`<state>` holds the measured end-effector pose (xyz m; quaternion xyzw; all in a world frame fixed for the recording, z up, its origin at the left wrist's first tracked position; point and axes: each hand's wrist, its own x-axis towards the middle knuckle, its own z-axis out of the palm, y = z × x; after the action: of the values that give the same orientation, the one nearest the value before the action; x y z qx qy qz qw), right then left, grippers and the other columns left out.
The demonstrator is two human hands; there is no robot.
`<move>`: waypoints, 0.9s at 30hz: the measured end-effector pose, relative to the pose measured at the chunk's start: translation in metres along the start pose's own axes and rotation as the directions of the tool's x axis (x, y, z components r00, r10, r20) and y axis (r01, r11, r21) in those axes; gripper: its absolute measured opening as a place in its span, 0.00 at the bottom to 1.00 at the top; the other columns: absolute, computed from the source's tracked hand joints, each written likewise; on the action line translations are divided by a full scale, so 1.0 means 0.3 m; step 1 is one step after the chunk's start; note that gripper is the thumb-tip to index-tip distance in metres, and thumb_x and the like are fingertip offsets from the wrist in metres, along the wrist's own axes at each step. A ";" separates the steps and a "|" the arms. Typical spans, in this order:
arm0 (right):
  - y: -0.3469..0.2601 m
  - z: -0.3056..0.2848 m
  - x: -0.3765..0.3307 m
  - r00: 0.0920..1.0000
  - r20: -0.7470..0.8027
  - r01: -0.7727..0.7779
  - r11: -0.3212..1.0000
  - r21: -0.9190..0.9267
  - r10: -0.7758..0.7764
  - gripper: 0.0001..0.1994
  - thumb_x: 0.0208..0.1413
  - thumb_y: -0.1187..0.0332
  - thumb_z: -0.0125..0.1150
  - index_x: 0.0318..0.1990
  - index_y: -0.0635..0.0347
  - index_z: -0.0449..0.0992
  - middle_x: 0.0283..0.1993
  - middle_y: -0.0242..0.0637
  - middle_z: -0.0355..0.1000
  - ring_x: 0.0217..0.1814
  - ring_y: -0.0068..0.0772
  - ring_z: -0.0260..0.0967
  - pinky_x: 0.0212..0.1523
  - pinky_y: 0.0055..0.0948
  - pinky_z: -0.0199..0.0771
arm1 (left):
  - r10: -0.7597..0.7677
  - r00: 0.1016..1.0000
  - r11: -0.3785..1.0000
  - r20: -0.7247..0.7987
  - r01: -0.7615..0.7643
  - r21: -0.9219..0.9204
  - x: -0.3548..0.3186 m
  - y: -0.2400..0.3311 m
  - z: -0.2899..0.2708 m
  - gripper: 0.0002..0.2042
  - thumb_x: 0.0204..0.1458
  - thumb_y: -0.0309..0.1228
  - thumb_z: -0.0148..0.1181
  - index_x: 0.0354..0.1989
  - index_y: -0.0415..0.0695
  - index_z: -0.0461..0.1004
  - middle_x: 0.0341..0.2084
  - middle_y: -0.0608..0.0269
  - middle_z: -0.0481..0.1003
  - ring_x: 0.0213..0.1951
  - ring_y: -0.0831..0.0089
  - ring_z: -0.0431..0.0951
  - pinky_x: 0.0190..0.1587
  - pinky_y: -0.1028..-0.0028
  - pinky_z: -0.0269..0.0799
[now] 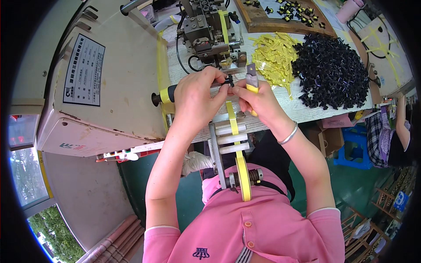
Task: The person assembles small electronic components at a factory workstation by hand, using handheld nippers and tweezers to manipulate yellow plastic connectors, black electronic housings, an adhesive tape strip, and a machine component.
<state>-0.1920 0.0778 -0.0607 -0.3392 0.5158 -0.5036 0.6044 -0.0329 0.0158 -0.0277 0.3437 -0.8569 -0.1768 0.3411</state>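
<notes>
left hand [196,94] pinched small black part [229,80] just below the machine [210,30] | part's long axis ran roughly up-down | right hand [258,98] gripped a yellow-handled tool [251,79], blade pointing up, touching the part

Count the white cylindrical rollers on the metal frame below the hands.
3. The white cylindrical rollers lie stacked under the yellow tape strip: top, middle, bottom. Others may be hidden.

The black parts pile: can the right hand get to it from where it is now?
Probably yes. The black parts pile lies on the table beside the right hand, with nothing between them. But this hand already holds a yellow-handled tool, so picking a part may be awkward.
</notes>
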 end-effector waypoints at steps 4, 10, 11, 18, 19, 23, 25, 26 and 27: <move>-0.048 0.011 -0.053 0.987 0.022 0.160 0.985 -0.068 -0.158 0.05 0.56 0.73 0.57 0.33 0.65 0.76 0.26 0.29 0.72 0.18 0.16 0.63 0.18 0.16 0.61 | -0.011 1.000 1.000 0.002 0.011 -0.010 0.006 0.008 -0.002 0.09 0.40 0.27 0.63 0.29 0.45 0.69 0.22 0.64 0.74 0.27 0.62 0.75 0.31 0.65 0.66; -0.097 0.024 0.025 0.874 -0.031 0.409 0.768 -0.493 -0.486 0.04 0.55 0.73 0.57 0.32 0.65 0.76 0.28 0.29 0.71 0.23 0.14 0.61 0.25 0.17 0.62 | -0.020 1.000 1.000 -0.003 0.020 -0.008 0.008 0.019 0.001 0.08 0.40 0.27 0.62 0.29 0.44 0.71 0.23 0.64 0.75 0.28 0.61 0.76 0.33 0.65 0.67; -0.094 0.019 0.044 0.841 -0.025 0.450 0.725 -0.522 -0.541 0.04 0.54 0.73 0.58 0.32 0.65 0.76 0.28 0.29 0.70 0.25 0.14 0.62 0.28 0.18 0.63 | -0.025 1.000 1.000 0.005 0.025 -0.008 0.009 0.021 0.000 0.08 0.40 0.27 0.62 0.29 0.44 0.71 0.23 0.63 0.75 0.29 0.61 0.76 0.34 0.65 0.67; -0.135 0.019 0.048 0.890 0.025 0.388 0.725 -0.570 -0.456 0.04 0.53 0.74 0.59 0.32 0.66 0.76 0.28 0.29 0.70 0.32 0.18 0.65 0.35 0.20 0.65 | -0.098 0.995 0.991 -0.003 0.098 -0.090 0.019 0.034 -0.007 0.05 0.41 0.27 0.61 0.27 0.42 0.73 0.23 0.62 0.76 0.27 0.60 0.76 0.32 0.66 0.68; -0.136 0.017 0.049 0.889 0.025 0.388 0.725 -0.569 -0.456 0.04 0.53 0.74 0.59 0.32 0.66 0.76 0.28 0.29 0.70 0.32 0.18 0.65 0.35 0.20 0.65 | -0.122 0.992 0.988 -0.004 0.121 -0.095 0.023 0.037 -0.004 0.05 0.41 0.27 0.61 0.26 0.41 0.73 0.22 0.61 0.76 0.26 0.60 0.76 0.30 0.66 0.68; -0.164 0.005 0.032 0.897 0.037 0.382 0.730 -0.567 -0.440 0.03 0.51 0.75 0.60 0.30 0.66 0.76 0.29 0.31 0.71 0.33 0.18 0.66 0.36 0.21 0.66 | -0.253 0.964 0.960 0.077 0.260 -0.106 0.031 0.051 -0.012 0.04 0.45 0.25 0.60 0.29 0.39 0.73 0.22 0.63 0.75 0.25 0.77 0.74 0.30 0.77 0.68; -0.173 -0.007 0.020 0.904 0.038 0.377 0.753 -0.540 -0.426 0.03 0.51 0.76 0.60 0.30 0.66 0.76 0.30 0.31 0.71 0.33 0.19 0.67 0.36 0.21 0.66 | -0.255 0.964 0.959 0.076 0.262 -0.107 0.034 0.056 -0.012 0.04 0.44 0.25 0.60 0.29 0.39 0.73 0.22 0.63 0.75 0.25 0.78 0.74 0.30 0.78 0.68; -0.172 -0.015 0.016 0.904 0.039 0.373 0.741 -0.559 -0.425 0.03 0.51 0.76 0.60 0.29 0.66 0.75 0.30 0.32 0.71 0.33 0.19 0.67 0.36 0.22 0.66 | -0.258 0.963 0.958 0.075 0.265 -0.108 0.035 0.057 -0.011 0.04 0.44 0.24 0.60 0.28 0.39 0.73 0.21 0.64 0.75 0.25 0.79 0.74 0.31 0.78 0.68; -0.169 -0.019 0.013 0.905 0.041 0.368 0.729 -0.577 -0.424 0.02 0.51 0.76 0.60 0.29 0.66 0.75 0.30 0.32 0.72 0.33 0.19 0.67 0.36 0.22 0.66 | -0.258 0.963 0.958 0.076 0.265 -0.107 0.034 0.056 -0.012 0.04 0.44 0.24 0.60 0.28 0.39 0.73 0.21 0.64 0.75 0.25 0.79 0.74 0.31 0.78 0.68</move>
<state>-0.2107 0.0614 -0.0159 -0.5825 0.5860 -0.4580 0.3280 -0.0437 0.0201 -0.0114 0.4278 -0.8022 -0.2803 0.3079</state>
